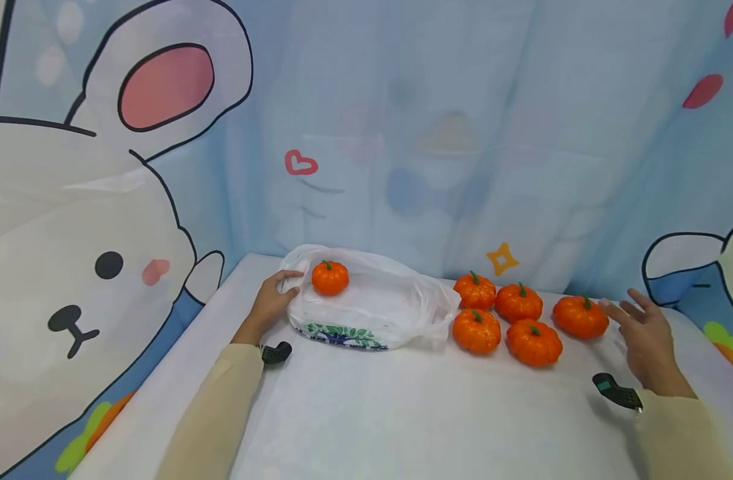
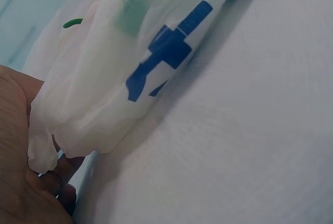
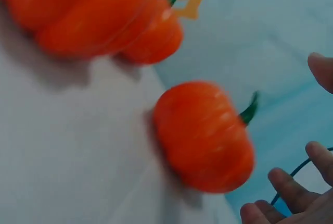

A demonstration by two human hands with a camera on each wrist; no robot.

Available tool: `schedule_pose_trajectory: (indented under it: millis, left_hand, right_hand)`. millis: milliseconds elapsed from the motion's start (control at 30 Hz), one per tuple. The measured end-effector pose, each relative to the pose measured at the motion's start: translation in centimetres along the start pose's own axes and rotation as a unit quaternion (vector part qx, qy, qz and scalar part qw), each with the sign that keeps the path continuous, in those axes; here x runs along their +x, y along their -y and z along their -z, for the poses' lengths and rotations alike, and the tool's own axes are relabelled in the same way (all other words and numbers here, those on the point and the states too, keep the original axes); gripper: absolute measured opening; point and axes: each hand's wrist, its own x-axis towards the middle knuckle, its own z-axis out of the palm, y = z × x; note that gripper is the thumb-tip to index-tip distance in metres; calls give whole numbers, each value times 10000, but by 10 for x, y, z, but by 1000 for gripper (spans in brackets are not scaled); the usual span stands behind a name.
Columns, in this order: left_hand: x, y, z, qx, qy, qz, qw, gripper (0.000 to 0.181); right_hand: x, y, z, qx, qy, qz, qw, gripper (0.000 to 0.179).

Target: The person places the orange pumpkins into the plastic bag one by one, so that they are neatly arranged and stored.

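Note:
My left hand [image 1: 270, 303] grips the left end of a white plastic bag [image 1: 378, 293], its thin film between thumb and fingers in the left wrist view. The bag lies on its side with green and blue print along its front. One small orange pumpkin [image 1: 330, 278] with a green stem sits at the bag's left part, just right of the left fingers. My right hand [image 1: 651, 340] holds nothing, its fingers spread. Right beside its fingertips is the rightmost pumpkin [image 1: 580, 317], which lies in the middle of the right wrist view.
Several more pumpkins [image 1: 518, 303] cluster between the bag's right end and the rightmost pumpkin. They rest on a white-covered table [image 1: 402, 407]. A blue curtain [image 1: 366, 133] with cartoon prints hangs along the back, and a cartoon sheet covers the left side.

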Motion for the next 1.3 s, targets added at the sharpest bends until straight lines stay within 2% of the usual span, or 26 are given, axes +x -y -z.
schedule_pose_trajectory:
  millis: [133,267,367,567,833,967,1100,1300]
  left_hand:
    - [0,-1,-1,25,23,18,10000,35]
    - [-1,0,-1,62,67,-1,10000,36]
    - [-1,0,0,62,87,10,9999,36]
    - [0,0,0,-4,122,93,9999,36]
    - [1,0,-2,20,115,95,9999,36]
    - [0,0,-1,27,144,54,9999,36]
    - [-2,0,2,43,110,84,9999,36]
    - [-2,-3,0,37,129,109,9999,36]
  right_hand:
    - [10,-17,0,-900,580,-399,9935,97]
    - [14,-24,-1,-1651,938,-386,9810,108]
    - [14,-25,-2,-1829,851,-282,9790,110]
    - [11,-29,-2,-2091,449,-265,9765,98]
    - [9,-30,0,-2022,170,-293,9788,95]
    - [5,-26,2,-1640,15,-181,9863,90]
    - [-6,-7,-2,-1234,-79,82,9923,87]
    - [-43,37,-24,-797,-88,746,9940,79]
